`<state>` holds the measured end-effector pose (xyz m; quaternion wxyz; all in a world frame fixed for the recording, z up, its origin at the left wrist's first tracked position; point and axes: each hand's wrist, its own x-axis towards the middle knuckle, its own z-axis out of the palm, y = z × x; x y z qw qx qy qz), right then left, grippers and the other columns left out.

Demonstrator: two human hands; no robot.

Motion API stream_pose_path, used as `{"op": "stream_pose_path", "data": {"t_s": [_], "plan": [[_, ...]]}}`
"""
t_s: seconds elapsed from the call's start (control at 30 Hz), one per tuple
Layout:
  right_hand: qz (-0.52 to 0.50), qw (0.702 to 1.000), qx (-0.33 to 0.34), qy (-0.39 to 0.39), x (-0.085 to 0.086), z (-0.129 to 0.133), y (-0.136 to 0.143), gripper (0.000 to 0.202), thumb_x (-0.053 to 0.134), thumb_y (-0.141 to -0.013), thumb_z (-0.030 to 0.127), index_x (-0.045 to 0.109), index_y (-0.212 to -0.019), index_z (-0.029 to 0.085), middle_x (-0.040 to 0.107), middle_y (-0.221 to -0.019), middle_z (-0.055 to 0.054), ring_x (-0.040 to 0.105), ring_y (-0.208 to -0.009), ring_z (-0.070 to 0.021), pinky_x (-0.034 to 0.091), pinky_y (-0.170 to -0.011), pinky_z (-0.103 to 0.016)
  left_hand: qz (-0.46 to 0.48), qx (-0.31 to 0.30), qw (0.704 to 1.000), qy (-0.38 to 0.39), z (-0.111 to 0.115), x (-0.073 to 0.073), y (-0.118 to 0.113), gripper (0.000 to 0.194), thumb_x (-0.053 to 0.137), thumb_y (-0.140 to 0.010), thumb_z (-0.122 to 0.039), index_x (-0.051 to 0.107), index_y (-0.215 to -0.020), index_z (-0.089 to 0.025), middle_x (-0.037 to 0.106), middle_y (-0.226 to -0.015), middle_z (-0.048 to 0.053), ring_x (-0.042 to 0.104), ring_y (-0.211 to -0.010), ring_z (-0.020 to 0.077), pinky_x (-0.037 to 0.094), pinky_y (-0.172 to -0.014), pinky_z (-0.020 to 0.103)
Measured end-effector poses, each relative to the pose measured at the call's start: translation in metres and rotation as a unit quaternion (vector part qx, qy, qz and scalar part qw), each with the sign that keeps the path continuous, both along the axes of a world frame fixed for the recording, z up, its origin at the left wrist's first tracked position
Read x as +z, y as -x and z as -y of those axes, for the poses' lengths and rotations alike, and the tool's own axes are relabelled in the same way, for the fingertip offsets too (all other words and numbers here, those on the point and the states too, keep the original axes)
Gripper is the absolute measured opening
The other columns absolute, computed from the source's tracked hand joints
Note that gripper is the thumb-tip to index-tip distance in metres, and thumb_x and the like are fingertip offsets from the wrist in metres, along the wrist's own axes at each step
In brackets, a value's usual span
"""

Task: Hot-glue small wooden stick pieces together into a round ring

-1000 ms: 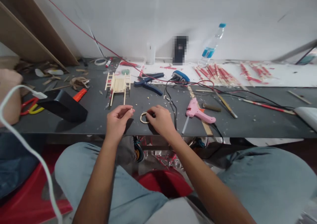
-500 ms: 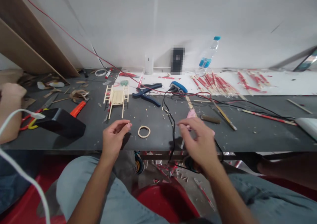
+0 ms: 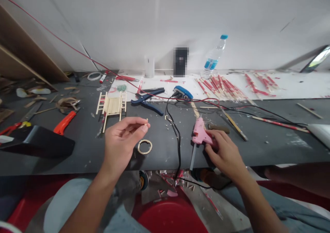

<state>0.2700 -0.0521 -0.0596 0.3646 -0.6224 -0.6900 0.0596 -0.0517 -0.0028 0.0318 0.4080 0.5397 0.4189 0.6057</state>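
Between thumb and fingertips, my left hand (image 3: 125,138) pinches a tiny piece of wooden stick (image 3: 146,121). Just below and right of it, a small ring of wooden bits (image 3: 144,146) lies on the dark table. My right hand (image 3: 225,150) has its fingers closed about the handle of a pink glue gun (image 3: 198,131), which lies on its side with its nozzle pointing away and a glue stick (image 3: 193,156) jutting from its rear toward me. Beyond my left hand stands a miniature chair-like frame of pale sticks (image 3: 112,106).
Blue cutters (image 3: 146,101) lie mid-table. Black cables (image 3: 177,133) run between my hands over the front edge. A blue device (image 3: 183,92), a water bottle (image 3: 213,59) and red-wrapped sticks (image 3: 224,87) are farther back. At left are a black box (image 3: 38,142) and an orange-handled tool (image 3: 64,122).
My right hand has come down from above the glue gun and closed on its handle. My left hand has moved right, nearer the ring, still pinching. The view has shifted slightly.
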Motion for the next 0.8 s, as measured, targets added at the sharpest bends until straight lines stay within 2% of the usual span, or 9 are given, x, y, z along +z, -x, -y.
{"op": "stream_pose_path", "data": {"t_s": [0.17, 0.23, 0.33, 0.4, 0.43, 0.53, 0.6, 0.7, 0.8], "plan": [[-0.114, 0.992, -0.017, -0.054, 0.001, 0.025, -0.006, 0.035, 0.072, -0.089, 0.030, 0.070, -0.123, 0.024, 0.074, -0.118, -0.011, 0.070, -0.106, -0.0302, 0.054, -0.091, -0.044, 0.014, 0.009, 1.000, 0.004, 0.012, -0.009, 0.005, 0.016, 0.085, -0.087, -0.016, 0.085, -0.095, -0.030, 0.083, -0.086, -0.004, 0.081, -0.081, 0.0102, 0.063, -0.077, 0.014], [-0.177, 0.980, -0.037, -0.084, 0.003, 0.035, 0.004, 0.035, 0.071, -0.092, 0.035, 0.067, -0.126, 0.027, 0.071, -0.106, -0.007, 0.068, -0.090, -0.0250, 0.055, -0.076, -0.037, 0.023, 0.021, 0.999, 0.024, 0.019, -0.012, 0.009, 0.016, 0.085, -0.088, -0.018, 0.084, -0.098, -0.031, 0.083, -0.086, -0.005, 0.081, -0.082, 0.0098, 0.063, -0.078, 0.013], [-0.306, 0.949, -0.036, -0.071, 0.016, 0.044, 0.036, 0.035, 0.057, -0.099, 0.052, 0.066, -0.124, 0.029, 0.058, -0.088, -0.003, 0.053, -0.065, -0.0188, 0.043, -0.051, -0.029, 0.036, 0.039, 0.997, 0.057, 0.028, -0.019, 0.011, 0.012, 0.087, -0.087, -0.021, 0.084, -0.095, -0.030, 0.084, -0.084, -0.005, 0.081, -0.081, 0.0102, 0.062, -0.075, 0.012], [-0.513, 0.858, 0.019, -0.004, 0.029, 0.046, 0.064, 0.039, 0.068, -0.089, 0.060, 0.071, -0.114, 0.029, 0.051, -0.083, -0.002, 0.038, -0.057, -0.0161, 0.028, -0.040, -0.028, 0.035, 0.051, 0.996, 0.067, 0.032, -0.025, 0.012, 0.011, 0.087, -0.086, -0.020, 0.084, -0.093, -0.029, 0.084, -0.084, -0.005, 0.081, -0.079, 0.0106, 0.062, -0.075, 0.013], [-0.569, 0.820, 0.054, 0.036, 0.034, 0.046, 0.078, 0.039, 0.070, -0.088, 0.060, 0.072, -0.112, 0.030, 0.050, -0.083, -0.002, 0.034, -0.056, -0.0156, 0.025, -0.038, -0.028, 0.032, 0.058, 0.995, 0.070, 0.033, -0.028, 0.013, 0.011, 0.087, -0.086, -0.020, 0.084, -0.092, -0.029, 0.084, -0.083, -0.004, 0.081, -0.079, 0.0108, 0.063, -0.075, 0.013], [-0.638, 0.747, 0.162, 0.091, 0.041, 0.043, 0.112, 0.040, 0.079, -0.082, 0.057, 0.073, -0.115, 0.034, 0.051, -0.079, 0.000, 0.026, -0.051, -0.0130, 0.021, -0.035, -0.027, 0.022, 0.085, 0.993, 0.084, 0.036, -0.041, 0.016, 0.012, 0.088, -0.083, -0.019, 0.085, -0.088, -0.028, 0.085, -0.083, -0.004, 0.081, -0.078, 0.0115, 0.063, -0.075, 0.014], [-0.649, 0.729, 0.172, 0.133, 0.038, 0.042, 0.126, 0.042, 0.083, -0.080, 0.057, 0.074, -0.115, 0.034, 0.055, -0.078, -0.001, 0.036, -0.053, -0.0138, 0.030, -0.040, -0.027, 0.019, 0.094, 0.991, 0.098, 0.038, -0.047, 0.018, 0.011, 0.088, -0.081, -0.019, 0.085, -0.086, -0.028, 0.085, -0.083, -0.003, 0.081, -0.076, 0.0118, 0.063, -0.074, 0.014], [-0.656, 0.720, 0.123, 0.191, 0.029, 0.042, 0.136, 0.041, 0.081, -0.082, 0.059, 0.077, -0.105, 0.026, 0.060, -0.074, -0.004, 0.050, -0.064, -0.0197, 0.040, -0.052, -0.032, 0.012, 0.108, 0.989, 0.103, 0.041, -0.050, 0.019, 0.012, 0.088, -0.079, -0.018, 0.086, -0.085, -0.028, 0.085, -0.080, -0.003, 0.081, -0.073, 0.0128, 0.064, -0.070, 0.015], [-0.661, 0.709, 0.099, 0.226, 0.022, 0.043, 0.140, 0.038, 0.085, -0.080, 0.058, 0.076, -0.090, 0.022, 0.055, -0.066, -0.001, 0.046, -0.060, -0.0178, 0.037, -0.053, -0.032, -0.005, 0.126, 0.987, 0.105, 0.043, -0.046, 0.017, 0.019, 0.088, -0.077, -0.013, 0.085, -0.083, -0.030, 0.084, -0.077, -0.005, 0.081, -0.070, 0.0130, 0.065, -0.067, 0.015]]}}
